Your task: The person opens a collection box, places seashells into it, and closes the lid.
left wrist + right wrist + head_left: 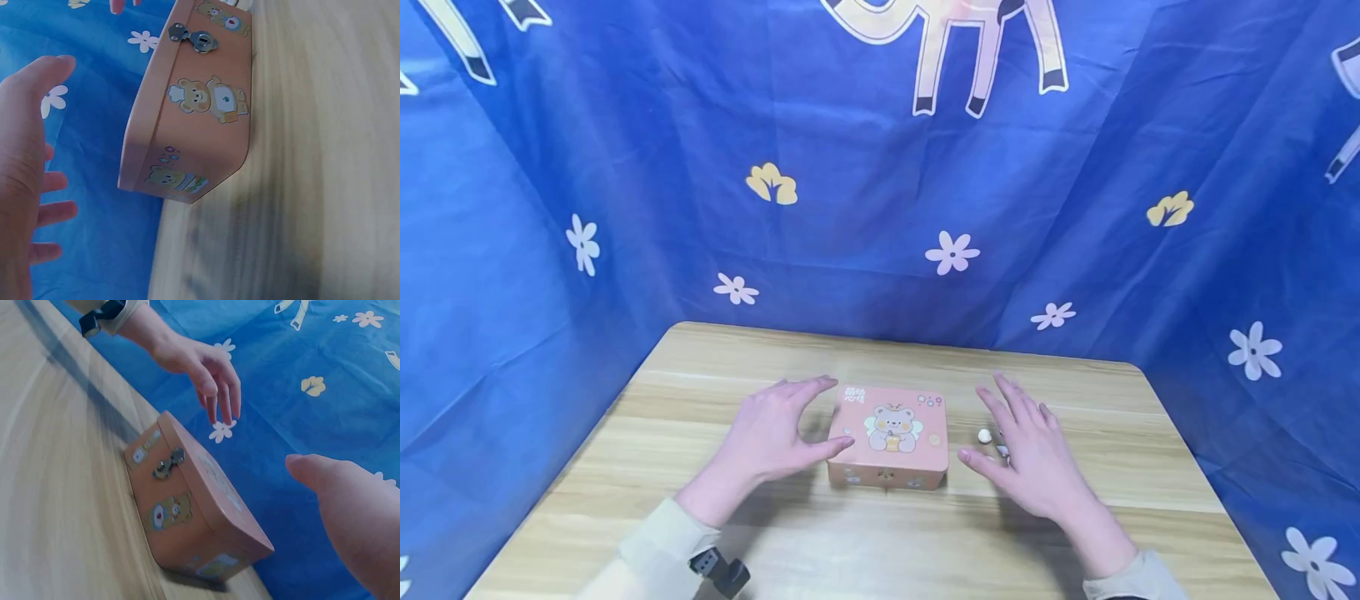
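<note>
A pink box with a bear picture on its closed lid stands on the wooden table between both hands. Its metal clasp is on the front side, and bear stickers show there in both wrist views. The left hand hovers over the box's left edge, thumb spread from the other fingers, holding nothing. On the other side the right hand is raised with its fingers apart, a small gap from the box. Several small whitish objects lie beside the right hand, partly hidden by its fingers.
The wooden table has rounded far corners. A blue curtain with flowers and animal figures closes in the back and both sides. A dark strap device sits on the left wrist.
</note>
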The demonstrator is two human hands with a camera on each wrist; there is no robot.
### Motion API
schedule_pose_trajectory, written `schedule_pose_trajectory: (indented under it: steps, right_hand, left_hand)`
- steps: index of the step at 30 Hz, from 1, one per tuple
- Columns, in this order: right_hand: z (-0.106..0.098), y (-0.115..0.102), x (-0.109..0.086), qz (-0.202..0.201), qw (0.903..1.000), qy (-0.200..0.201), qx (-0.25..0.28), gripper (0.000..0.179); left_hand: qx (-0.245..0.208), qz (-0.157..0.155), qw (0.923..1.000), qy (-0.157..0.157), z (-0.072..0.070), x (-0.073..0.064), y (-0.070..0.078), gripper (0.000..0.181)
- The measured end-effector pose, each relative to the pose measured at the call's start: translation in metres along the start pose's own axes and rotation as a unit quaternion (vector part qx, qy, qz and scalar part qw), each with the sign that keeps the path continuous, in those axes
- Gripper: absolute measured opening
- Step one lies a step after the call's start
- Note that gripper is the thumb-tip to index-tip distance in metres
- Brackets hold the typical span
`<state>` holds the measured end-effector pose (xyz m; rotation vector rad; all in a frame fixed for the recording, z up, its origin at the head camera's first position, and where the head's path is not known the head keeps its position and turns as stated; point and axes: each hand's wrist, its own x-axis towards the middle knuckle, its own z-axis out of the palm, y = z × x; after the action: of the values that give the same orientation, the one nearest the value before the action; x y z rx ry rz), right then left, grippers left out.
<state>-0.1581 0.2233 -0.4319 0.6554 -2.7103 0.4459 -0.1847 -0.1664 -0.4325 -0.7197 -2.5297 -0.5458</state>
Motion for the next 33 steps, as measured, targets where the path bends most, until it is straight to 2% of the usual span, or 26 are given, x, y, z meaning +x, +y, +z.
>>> schedule_pose_trajectory:
  steps: [5,12,22,29,33]
  right_hand:
    - [0.002,-0.011,-0.004,0.006,0.9986,0.0,0.054,0.087]
    - [0.008,-0.028,-0.011,0.027,0.9889,0.004,0.146,0.078]
    - [0.021,-0.044,-0.018,0.028,0.9608,0.04,0.273,0.048]
    - [0.028,-0.054,-0.023,0.03,0.9378,0.025,0.345,0.031]
    - [0.034,-0.059,-0.025,0.031,0.9236,0.002,0.382,0.023]
  left_hand:
    - [-0.021,-0.013,0.9997,-0.004,0.004,-0.006,0.003,0.085]
    - [-0.043,-0.003,0.9991,0.002,0.01,-0.012,0.007,0.082]
    - [-0.063,0.015,0.9978,0.014,0.02,-0.021,0.014,0.076]
    - [-0.061,0.017,0.998,0.002,0.028,-0.026,0.016,0.078]
    - [-0.063,0.02,0.9978,-0.002,0.029,-0.029,0.018,0.077]
